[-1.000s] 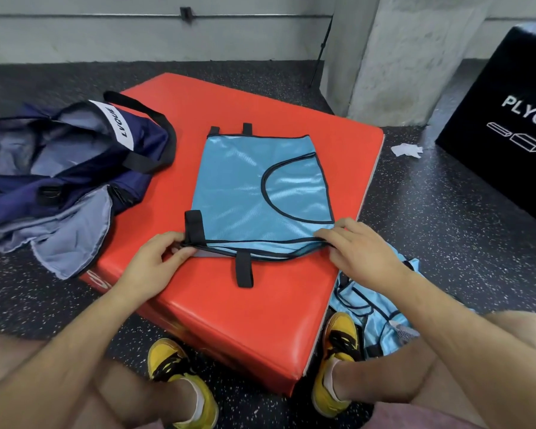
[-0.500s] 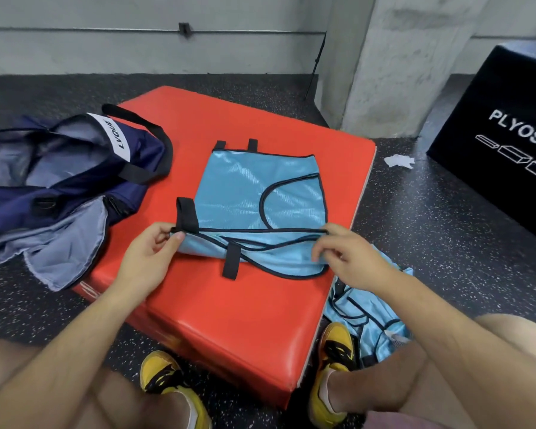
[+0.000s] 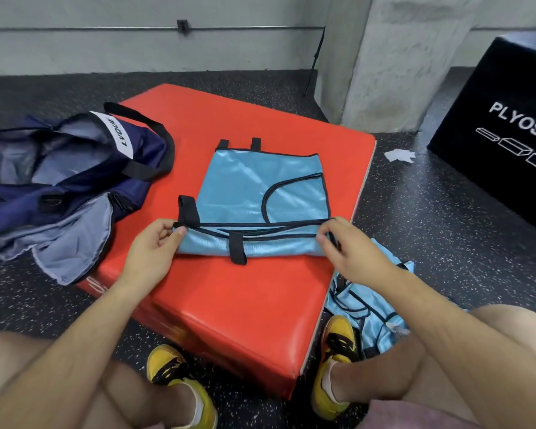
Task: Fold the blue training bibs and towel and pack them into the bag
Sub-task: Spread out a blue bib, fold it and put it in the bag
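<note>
Nearest us are bare knees and two yellow shoes, the left shoe (image 3: 171, 366) and the right shoe (image 3: 334, 342), planted on the dark speckled floor (image 3: 430, 227) against the front of a red padded block (image 3: 229, 305).

On top of that block both our hands are at work. Our left hand (image 3: 150, 252) pinches the left end of the near edge of a blue bib (image 3: 254, 193), thumb on top and fingers curled beneath, just beside a black strap loop. Our right hand (image 3: 350, 255) pinches the right end of the same black-trimmed edge. Between them the near strip of the bib is raised off the block and turned over on itself, with a short black tab hanging from it. The rest of the bib lies flat on the block, two more black tabs at its far edge.

Just right of the block, beside our right shoe, a crumpled heap of blue bibs (image 3: 372, 314) lies on the floor; we cannot tell how many are in it.

To the left, a navy bag (image 3: 75, 168) gapes open, partly on the floor and partly leaning on the block's left corner, its grey lining spilled out and a black handle resting on the red top.

Farther off, a scrap of white paper (image 3: 398, 155) lies on the floor near a black box (image 3: 508, 119) with white lettering. Behind stand a concrete pillar (image 3: 399, 57) and a pale wall (image 3: 136, 48).
</note>
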